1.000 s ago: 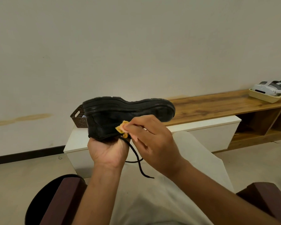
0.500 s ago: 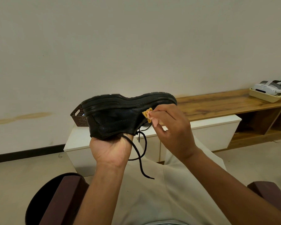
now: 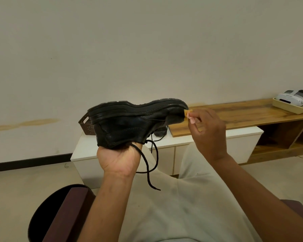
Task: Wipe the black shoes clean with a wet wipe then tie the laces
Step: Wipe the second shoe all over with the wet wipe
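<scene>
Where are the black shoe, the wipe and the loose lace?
black shoe (image 3: 129, 124), head view, on its leather side.
wipe (image 3: 187, 113), head view, on its yellow fold.
lace (image 3: 148, 169), head view, on the hanging strand.

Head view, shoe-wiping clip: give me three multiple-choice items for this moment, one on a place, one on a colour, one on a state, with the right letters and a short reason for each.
1. Where does the wipe touch the held shoe?
A. at the toe end
B. at the heel
C. on the tread

2. What colour is the wipe?
A. blue
B. yellowish-orange
C. green

3. In what state are the held shoe's laces?
A. tied in a bow
B. removed
C. untied and hanging loose

Answers:
1. A: the right hand pinches the wipe against the toe end of the black shoe, which the left hand holds sole-up.
2. B: the small folded piece in the fingers is yellowish-orange.
3. C: the laces dangle loose below the shoe, one end hanging free over the lap.
</scene>
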`<state>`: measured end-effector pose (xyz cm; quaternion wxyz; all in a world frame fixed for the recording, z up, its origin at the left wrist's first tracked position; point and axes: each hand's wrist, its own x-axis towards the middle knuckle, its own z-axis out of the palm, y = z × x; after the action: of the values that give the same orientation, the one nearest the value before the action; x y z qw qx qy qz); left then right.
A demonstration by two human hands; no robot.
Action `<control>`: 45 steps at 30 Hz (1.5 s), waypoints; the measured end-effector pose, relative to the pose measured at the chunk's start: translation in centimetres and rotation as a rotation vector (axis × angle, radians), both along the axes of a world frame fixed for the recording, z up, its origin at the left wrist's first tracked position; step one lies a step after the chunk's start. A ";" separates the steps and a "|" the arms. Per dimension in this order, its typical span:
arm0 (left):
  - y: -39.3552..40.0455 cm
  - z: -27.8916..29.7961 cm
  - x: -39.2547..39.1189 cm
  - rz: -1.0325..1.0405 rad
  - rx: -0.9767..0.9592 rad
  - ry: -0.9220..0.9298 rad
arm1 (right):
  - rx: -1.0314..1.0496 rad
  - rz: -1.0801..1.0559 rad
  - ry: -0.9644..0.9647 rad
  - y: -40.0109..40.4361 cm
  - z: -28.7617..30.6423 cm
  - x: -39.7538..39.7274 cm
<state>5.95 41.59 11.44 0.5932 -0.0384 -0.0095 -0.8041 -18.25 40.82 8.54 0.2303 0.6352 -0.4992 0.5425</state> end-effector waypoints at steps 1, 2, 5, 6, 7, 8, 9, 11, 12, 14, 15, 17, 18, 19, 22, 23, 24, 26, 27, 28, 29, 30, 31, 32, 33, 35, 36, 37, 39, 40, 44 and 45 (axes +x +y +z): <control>-0.3 -0.2 -0.1 0.005 0.000 0.001 | 0.019 -0.001 0.003 -0.1 -0.4 -0.1; -0.7 -0.3 -0.3 0.012 0.000 -0.007 | 0.034 0.002 -0.001 -0.3 -0.7 -0.2; -1.8 -0.7 -0.8 0.025 0.014 -0.024 | 0.044 -0.002 -0.062 -0.8 -0.8 -0.3; -2.2 -0.9 -0.9 0.029 0.012 -0.019 | 0.047 -0.003 -0.079 -1.1 -0.8 -0.4; -2.6 -1.1 -1.0 0.035 0.011 -0.016 | 0.052 -0.002 -0.093 -1.3 -0.8 -0.5; -3.0 -1.3 -1.2 0.042 0.012 -0.020 | 0.059 -0.002 -0.108 -1.6 -0.8 -0.7; -3.4 -1.4 -1.5 0.054 0.010 -0.031 | 0.063 -0.002 -0.126 -2.0 -0.9 -0.7; -4.6 -1.3 -2.4 0.092 0.015 -0.073 | 0.072 -0.008 -0.168 -3.1 -1.0 -0.8; -5.4 -1.1 -3.0 0.109 0.028 -0.096 | 0.078 -0.013 -0.194 -3.9 -1.1 -0.9; -7.3 -0.8 -3.9 0.133 0.047 -0.154 | 0.089 -0.028 -0.248 -5.6 -1.1 -1.2; -8.3 -0.6 -4.3 0.139 0.045 -0.193 | 0.094 -0.034 -0.266 -6.2 -1.1 -1.2; -10.1 -0.5 -4.7 0.152 0.043 -0.267 | 0.104 -0.032 -0.287 -7.6 -1.1 -1.3; -11.0 -0.5 -4.9 0.160 0.040 -0.298 | 0.106 -0.030 -0.290 -8.2 -1.2 -1.3; -11.9 -0.6 -5.0 0.170 0.038 -0.331 | 0.108 -0.027 -0.291 -8.6 -1.2 -1.3; -13.9 -0.7 -5.2 0.194 0.031 -0.479 | 0.112 0.002 -0.299 -10.1 -1.5 -1.2; -14.8 -0.8 -5.3 0.206 0.014 -0.578 | 0.118 0.011 -0.305 -10.8 -1.6 -1.3; -15.4 -0.8 -5.5 0.214 -0.016 -0.687 | 0.125 0.017 -0.311 -11.3 -1.7 -1.4; -16.9 -1.0 -5.8 0.220 -0.098 -0.908 | 0.136 0.024 -0.322 -12.6 -1.9 -1.5; -17.9 -1.3 -6.0 0.217 -0.131 -1.006 | 0.143 0.026 -0.328 -13.3 -2.0 -1.6; -18.9 -1.4 -6.2 0.206 -0.155 -1.082 | 0.154 0.027 -0.332 -14.1 -2.2 -1.6; -20.1 -1.7 -6.2 0.188 -0.176 -1.151 | 0.163 0.028 -0.335 -14.9 -2.3 -1.7; -21.1 -2.0 -6.1 0.168 -0.190 -1.202 | 0.170 0.031 -0.336 -15.7 -2.5 -1.8; -22.4 -2.3 -6.0 0.150 -0.198 -1.251 | 0.181 0.033 -0.341 -16.6 -2.7 -2.0; -23.4 -2.4 -5.8 0.127 -0.208 -1.290 | 0.191 0.035 -0.348 -17.4 -2.9 -2.1; -24.6 -2.7 -5.6 0.100 -0.234 -1.340 | 0.201 0.035 -0.355 -18.3 -3.0 -2.3; -26.4 -3.0 -5.3 0.044 -0.310 -1.437 | 0.220 0.039 -0.367 -19.9 -3.3 -2.4; -27.2 -2.9 -5.2 0.030 -0.324 -1.486 | 0.232 0.045 -0.372 -20.8 -3.5 -2.5; -28.3 -3.0 -5.1 0.028 -0.322 -1.551 | 0.243 0.055 -0.378 -21.7 -3.6 -2.5; -30.8 -3.9 -4.7 0.006 -0.387 -1.709 | 0.260 0.066 -0.392 -23.7 -4.1 -2.4; -32.1 -4.5 -4.4 -0.023 -0.462 -1.814 | 0.263 0.067 -0.392 -24.5 -4.4 -2.4; -36.7 -5.8 -3.8 -0.142 -0.639 -2.197 | 0.286 0.085 -0.416 -28.4 -5.3 -2.0; -37.6 -6.0 -3.8 -0.162 -0.679 -2.250 | 0.294 0.085 -0.421 -29.2 -5.5 -1.8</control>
<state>2.12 3.98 5.40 0.1574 0.5362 -0.7387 -0.3769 -20.10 11.66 3.07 0.0038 0.5553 -0.5825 0.5935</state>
